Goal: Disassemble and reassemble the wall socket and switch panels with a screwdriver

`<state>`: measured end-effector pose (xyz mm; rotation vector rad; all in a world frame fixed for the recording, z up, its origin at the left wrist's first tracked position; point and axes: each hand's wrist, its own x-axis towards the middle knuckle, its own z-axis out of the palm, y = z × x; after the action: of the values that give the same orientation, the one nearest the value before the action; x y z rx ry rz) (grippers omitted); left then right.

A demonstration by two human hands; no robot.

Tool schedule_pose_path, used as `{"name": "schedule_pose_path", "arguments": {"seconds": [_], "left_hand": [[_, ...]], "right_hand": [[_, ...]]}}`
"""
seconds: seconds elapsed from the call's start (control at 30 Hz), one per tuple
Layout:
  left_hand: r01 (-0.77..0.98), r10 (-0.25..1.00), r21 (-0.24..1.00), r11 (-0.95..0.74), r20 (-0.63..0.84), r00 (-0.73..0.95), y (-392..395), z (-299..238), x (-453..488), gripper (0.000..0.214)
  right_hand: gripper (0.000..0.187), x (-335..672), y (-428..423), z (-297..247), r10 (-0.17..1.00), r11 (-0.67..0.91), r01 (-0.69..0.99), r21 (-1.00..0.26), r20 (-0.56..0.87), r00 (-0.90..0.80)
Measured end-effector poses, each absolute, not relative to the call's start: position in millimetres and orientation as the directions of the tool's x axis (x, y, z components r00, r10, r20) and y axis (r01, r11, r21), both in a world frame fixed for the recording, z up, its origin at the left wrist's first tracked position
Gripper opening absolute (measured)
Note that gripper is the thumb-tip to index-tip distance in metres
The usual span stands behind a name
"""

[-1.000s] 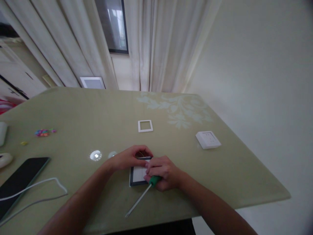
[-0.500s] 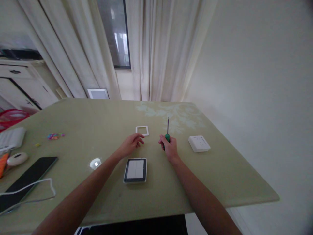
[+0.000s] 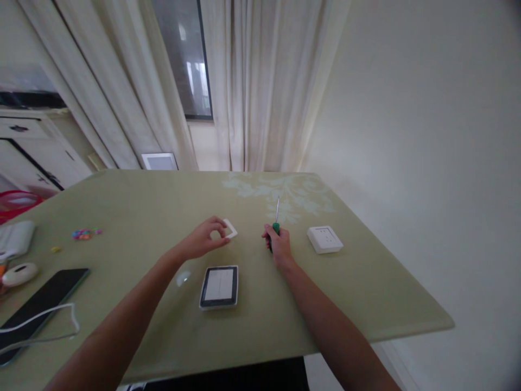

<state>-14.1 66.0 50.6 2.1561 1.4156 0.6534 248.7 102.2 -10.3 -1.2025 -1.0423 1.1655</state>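
Observation:
My left hand (image 3: 207, 238) has its thumb and fingers closed on a square white frame (image 3: 232, 230), whose left part is hidden behind the fingers. In my right hand (image 3: 278, 243) is a screwdriver (image 3: 276, 225) with a green and dark handle, its thin metal shaft pointing up and away from me. A white box with a dark-edged face and pale panels, like a wall switch (image 3: 220, 286), lies on the table nearer to me, between my forearms. Right of my right hand sits a white wall socket (image 3: 324, 239), slots facing up.
The table (image 3: 142, 206) has a pale green cover. At left lie a phone (image 3: 40, 296), a white cable (image 3: 72, 315), a round white object (image 3: 19, 275) and small coloured pieces (image 3: 84, 234). A wall (image 3: 427, 163) runs along the right side.
My left hand has closed on the white frame, which has shifted nearer to me and turned. My right hand still holds the screwdriver in nearly the same place. The view has shifted slightly.

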Motion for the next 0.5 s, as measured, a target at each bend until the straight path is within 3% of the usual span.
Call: {"name": "schedule_pose_path", "arguments": {"seconds": [0.13,0.23,0.3,0.5], "left_hand": [[0.547,0.808,0.672,-0.499,0.133,0.573,4,69,-13,0.030],[0.535,0.789,0.697,-0.478,0.072,0.610,-23,59,-11,0.074],[0.563,0.799,0.694,-0.448,0.029,0.600,-28,47,-12,0.090],[0.575,0.808,0.701,-0.422,0.003,0.590,-23,33,-16,0.085]], "right_hand": [[0.044,248,103,-10,0.991,0.005,-0.099,-0.995,-0.008,0.133],[0.044,249,104,-11,0.990,0.002,-0.099,-0.995,-0.012,0.141],[0.045,249,105,-12,0.989,0.000,-0.096,-0.995,-0.014,0.145],[0.047,251,109,-17,0.987,-0.023,-0.069,-0.997,-0.033,0.154]]}}
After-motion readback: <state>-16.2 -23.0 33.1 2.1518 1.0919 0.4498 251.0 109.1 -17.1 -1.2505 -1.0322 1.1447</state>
